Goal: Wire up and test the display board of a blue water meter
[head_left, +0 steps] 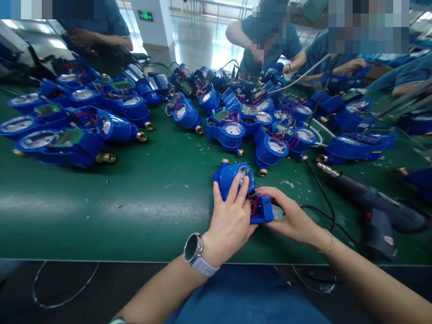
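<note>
A blue water meter (224, 177) with brass pipe ends lies on the green table in front of me. My left hand (231, 213) rests over its body, fingers curved across the round clear dial and round the side. My right hand (286, 213) grips the meter's open box end (266, 209) from the right, thumb below and fingers above. Red and dark wires (255, 204) show inside that open box, between my two hands. The left palm hides part of the meter.
Many blue meters with exposed circuit boards crowd the table's far side, one group at left (64, 146) and another at centre (232, 129). A black heat gun (367, 198) with its cable lies at right. Small scraps dot the green tabletop (135, 216). Several co-workers (270, 40) work opposite.
</note>
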`<state>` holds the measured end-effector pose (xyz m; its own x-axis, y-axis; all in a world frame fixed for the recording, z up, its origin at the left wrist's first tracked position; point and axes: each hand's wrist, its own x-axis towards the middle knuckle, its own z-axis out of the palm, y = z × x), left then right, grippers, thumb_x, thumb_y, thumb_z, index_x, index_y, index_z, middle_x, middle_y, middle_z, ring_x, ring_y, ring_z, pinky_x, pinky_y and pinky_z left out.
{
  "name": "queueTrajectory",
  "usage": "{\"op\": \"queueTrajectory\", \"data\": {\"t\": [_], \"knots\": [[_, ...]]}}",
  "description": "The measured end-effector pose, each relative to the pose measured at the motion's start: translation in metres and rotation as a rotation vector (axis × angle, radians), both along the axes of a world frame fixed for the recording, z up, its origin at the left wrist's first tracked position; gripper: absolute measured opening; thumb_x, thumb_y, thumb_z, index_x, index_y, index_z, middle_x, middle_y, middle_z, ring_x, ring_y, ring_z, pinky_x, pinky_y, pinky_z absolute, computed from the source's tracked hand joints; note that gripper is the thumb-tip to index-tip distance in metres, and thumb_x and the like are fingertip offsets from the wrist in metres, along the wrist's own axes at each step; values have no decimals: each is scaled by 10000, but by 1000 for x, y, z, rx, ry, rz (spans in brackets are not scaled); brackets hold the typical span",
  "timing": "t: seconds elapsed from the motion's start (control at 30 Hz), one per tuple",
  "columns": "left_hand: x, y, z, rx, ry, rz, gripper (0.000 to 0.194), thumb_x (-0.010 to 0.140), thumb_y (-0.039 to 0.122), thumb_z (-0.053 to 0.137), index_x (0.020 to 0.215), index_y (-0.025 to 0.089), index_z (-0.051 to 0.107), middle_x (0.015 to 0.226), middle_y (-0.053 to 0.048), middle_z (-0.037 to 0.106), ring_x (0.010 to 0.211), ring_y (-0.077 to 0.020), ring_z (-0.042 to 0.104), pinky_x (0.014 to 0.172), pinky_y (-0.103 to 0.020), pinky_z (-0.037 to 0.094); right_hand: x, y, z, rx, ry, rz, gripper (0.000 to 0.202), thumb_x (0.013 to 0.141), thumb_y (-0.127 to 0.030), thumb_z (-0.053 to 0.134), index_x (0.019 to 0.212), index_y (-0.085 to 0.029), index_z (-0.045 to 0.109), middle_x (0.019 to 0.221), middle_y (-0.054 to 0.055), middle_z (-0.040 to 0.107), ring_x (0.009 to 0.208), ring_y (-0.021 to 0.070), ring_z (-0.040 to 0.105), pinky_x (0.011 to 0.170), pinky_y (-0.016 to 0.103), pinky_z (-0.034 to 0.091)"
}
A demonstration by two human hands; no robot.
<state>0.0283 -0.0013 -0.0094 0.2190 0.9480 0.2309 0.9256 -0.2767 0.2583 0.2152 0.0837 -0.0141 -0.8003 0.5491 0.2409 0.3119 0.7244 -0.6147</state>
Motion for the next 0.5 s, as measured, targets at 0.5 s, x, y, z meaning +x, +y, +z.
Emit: {"op": "queueTrajectory", "data": {"t": [0.5], "knots": [[7,-2,-7,-61,-118,50,238,752,109,623,979,175,643,1608,-57,264,1503,-386,98,1104,-814,134,0,-5,-8,12,63,-10,471,869,-211,629,1306,-195,454,1293,133,555,1219,249,554,1025,454,498]]}}
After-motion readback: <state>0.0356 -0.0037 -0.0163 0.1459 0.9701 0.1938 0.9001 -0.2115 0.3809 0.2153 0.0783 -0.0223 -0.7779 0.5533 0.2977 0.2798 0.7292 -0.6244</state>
